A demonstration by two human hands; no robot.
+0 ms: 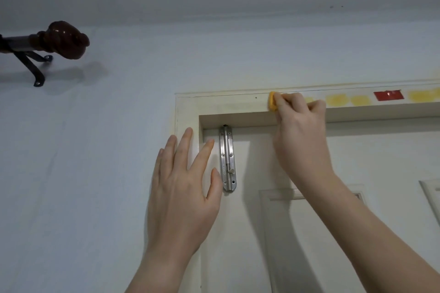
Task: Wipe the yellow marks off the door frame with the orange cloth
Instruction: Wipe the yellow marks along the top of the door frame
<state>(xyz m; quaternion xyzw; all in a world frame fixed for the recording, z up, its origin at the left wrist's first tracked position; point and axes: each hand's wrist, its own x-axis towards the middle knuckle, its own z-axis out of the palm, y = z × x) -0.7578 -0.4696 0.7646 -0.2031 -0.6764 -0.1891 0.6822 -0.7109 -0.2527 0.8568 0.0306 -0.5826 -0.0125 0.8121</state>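
Head view: yellow marks (336, 100) on door frame (226, 105).

On the door frame (226, 104) sits the cloth (272, 102) — marks (336, 100) to its right, bolt (228, 159) below-left on the door (381, 154).

Fingers (289, 100) of the right hand (300, 135) hide most of the orange cloth (272, 102).

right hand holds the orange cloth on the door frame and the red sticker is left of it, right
No. The head view shows the red sticker to the right of the right hand; that hand does hold the orange cloth on the door frame.
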